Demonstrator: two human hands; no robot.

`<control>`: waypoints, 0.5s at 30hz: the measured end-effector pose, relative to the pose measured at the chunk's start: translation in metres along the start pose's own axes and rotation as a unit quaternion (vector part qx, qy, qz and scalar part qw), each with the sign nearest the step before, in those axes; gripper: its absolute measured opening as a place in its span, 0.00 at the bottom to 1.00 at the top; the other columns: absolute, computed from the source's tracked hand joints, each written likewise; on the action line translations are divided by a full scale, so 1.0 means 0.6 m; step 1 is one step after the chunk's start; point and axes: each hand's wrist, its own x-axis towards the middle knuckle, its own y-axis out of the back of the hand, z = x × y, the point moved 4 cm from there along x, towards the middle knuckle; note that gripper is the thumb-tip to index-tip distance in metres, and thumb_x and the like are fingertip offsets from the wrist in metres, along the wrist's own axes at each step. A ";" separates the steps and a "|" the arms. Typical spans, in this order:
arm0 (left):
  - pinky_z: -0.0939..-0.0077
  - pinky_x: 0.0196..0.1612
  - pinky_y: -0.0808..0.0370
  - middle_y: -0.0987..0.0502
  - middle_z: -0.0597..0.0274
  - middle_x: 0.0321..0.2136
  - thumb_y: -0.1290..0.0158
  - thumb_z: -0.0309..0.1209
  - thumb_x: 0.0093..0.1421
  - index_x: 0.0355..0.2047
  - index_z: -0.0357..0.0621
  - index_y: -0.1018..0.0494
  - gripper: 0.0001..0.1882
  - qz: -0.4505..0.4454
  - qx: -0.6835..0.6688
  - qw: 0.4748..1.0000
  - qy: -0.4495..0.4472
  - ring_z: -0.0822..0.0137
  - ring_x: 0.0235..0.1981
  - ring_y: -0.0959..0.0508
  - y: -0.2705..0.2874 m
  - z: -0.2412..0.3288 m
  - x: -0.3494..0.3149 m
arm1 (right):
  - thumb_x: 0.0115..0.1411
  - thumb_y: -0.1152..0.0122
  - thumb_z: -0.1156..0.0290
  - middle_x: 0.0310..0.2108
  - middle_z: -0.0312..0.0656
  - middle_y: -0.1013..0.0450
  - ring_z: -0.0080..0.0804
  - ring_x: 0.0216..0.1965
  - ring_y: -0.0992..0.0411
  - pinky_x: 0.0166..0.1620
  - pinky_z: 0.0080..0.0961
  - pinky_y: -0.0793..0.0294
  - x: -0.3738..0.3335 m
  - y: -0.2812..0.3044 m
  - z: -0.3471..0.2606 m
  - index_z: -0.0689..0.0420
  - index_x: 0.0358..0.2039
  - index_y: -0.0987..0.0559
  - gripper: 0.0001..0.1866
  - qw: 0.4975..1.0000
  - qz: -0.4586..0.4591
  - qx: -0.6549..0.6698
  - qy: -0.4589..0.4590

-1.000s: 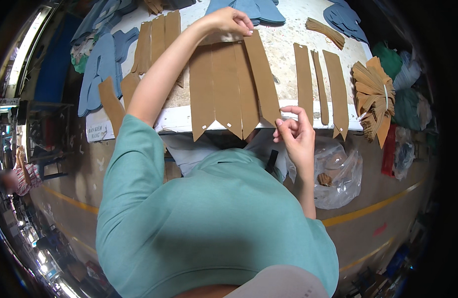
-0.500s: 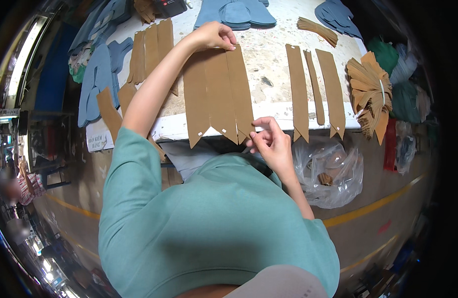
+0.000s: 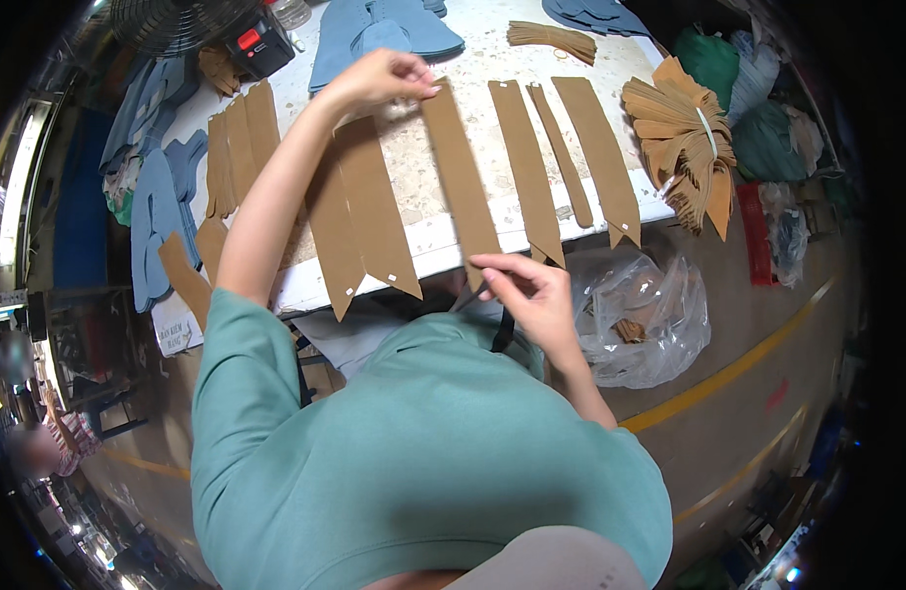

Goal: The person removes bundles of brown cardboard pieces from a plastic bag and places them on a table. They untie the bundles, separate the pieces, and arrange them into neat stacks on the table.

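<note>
A long brown strip, looking like leather, stretches between my two hands over the table. My left hand pinches its far end. At the near end, by the table's front edge, the thumb and fingers of my right hand close on it. To its left lie a brown strip and another strip side by side, with V-cut ends and small white tags hanging past the edge. On the right are a tagged strip, a narrow strip and a wide strip.
The white table also holds blue cut pieces, more brown strips at left, and a tied brown bundle at the right edge. A clear plastic bag hangs below. A fan and black box stand far left.
The held strip has come away from the two beside it, leaving a gap, and sits nearer the right-hand strips. Both hands moved with it. The view has swung, showing the fan.
</note>
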 end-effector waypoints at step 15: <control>0.75 0.35 0.25 0.18 0.64 0.28 0.36 0.41 0.50 0.34 0.50 0.19 0.13 0.118 0.185 0.972 -0.079 0.71 0.28 0.20 -0.097 0.072 0.105 | 0.63 0.45 0.76 0.21 0.33 0.26 0.16 0.22 0.27 0.23 0.10 0.34 -0.001 0.085 0.008 0.63 0.43 0.20 0.10 0.991 0.123 -0.032 -0.045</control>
